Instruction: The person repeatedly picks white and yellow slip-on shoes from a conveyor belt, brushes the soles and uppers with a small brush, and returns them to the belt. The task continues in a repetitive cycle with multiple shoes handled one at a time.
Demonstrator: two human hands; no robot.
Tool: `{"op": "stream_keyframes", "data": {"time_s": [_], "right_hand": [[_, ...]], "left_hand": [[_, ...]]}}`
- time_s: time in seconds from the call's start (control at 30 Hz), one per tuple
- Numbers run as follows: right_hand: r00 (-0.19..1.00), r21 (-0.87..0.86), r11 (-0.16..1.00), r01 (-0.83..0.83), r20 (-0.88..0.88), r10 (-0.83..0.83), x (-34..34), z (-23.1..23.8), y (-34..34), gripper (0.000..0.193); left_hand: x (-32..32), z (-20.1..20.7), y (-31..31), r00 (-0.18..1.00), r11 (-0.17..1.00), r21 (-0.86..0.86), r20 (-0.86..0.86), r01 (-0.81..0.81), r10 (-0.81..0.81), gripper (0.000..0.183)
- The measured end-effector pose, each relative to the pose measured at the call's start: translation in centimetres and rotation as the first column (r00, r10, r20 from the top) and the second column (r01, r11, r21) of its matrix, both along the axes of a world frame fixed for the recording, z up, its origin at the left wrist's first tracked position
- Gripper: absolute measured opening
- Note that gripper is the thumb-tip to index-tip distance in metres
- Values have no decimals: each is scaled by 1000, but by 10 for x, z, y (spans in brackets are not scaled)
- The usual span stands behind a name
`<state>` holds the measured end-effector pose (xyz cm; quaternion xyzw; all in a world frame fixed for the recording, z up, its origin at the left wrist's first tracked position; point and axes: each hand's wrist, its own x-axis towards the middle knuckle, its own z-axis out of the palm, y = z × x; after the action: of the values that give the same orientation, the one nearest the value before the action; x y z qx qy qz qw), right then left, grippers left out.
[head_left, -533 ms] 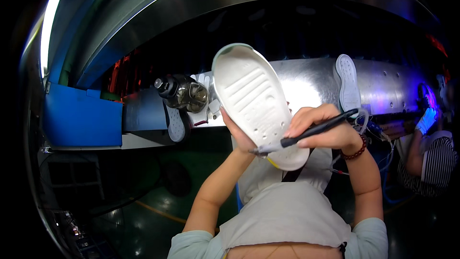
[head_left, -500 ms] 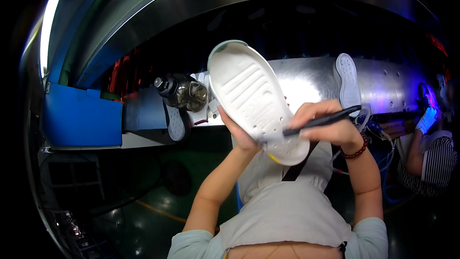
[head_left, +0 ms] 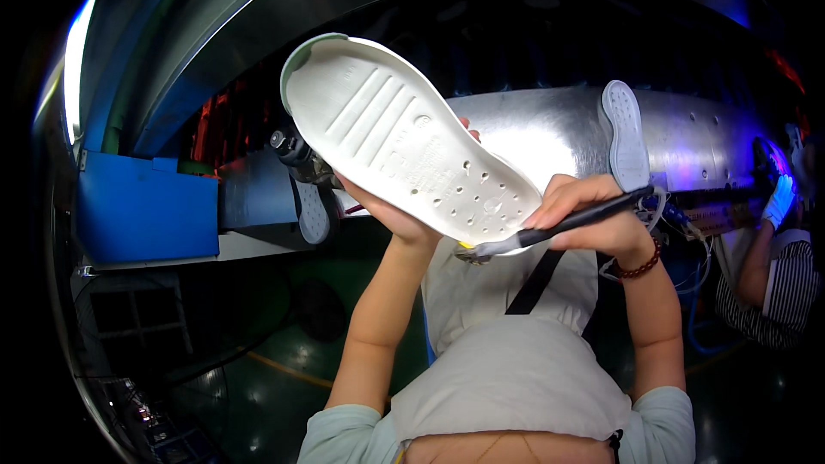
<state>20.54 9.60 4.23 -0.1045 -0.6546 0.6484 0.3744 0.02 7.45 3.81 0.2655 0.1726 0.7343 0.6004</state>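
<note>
Shoe sole (head_left: 387,133) slanted up-left, left hand (head_left: 388,210) clasping it; right hand (head_left: 614,234) pinched the brush (head_left: 540,234) at the sole's near rim!

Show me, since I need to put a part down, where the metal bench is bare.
Bare metal bench lies between the held white sole and the pale sole to its right; another patch runs from that pale sole toward the co-worker's gloved hand. Crowded: the left, where a container and another sole sit close.

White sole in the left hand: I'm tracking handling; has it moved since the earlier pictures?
Yes: the white sole has moved left, closer to the fixed blue box, now covering much of the bottle.
</note>
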Motion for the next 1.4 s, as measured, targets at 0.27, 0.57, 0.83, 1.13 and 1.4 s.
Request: {"op": "stream_keyframes", "data": {"time_s": [0.27,0.57,0.83,1.13,1.4], "right_hand": [[996,-3,996,85,-25,-85,2,-9,-5,20],[975,-243,952,186,-75,-209,-16,6,-23,20],[995,14,998,55,-84,-53,-19,0,-22,23],[984,162,985,-52,177,23,-6,28,3,16],[959,128,977,-173,249,137,-2,20,8,17]], "left_hand": [[-8,9,3,997,994,83,-47,66,-62,86],[12,9,-4,957,948,135,-49,289,-284,88],[7,-4,-3,867,877,206,169,434,-469,86],[-8,4,-7,879,893,-153,-172,423,-445,83],[-16,28,2,697,736,-429,-283,523,-660,53]]}}
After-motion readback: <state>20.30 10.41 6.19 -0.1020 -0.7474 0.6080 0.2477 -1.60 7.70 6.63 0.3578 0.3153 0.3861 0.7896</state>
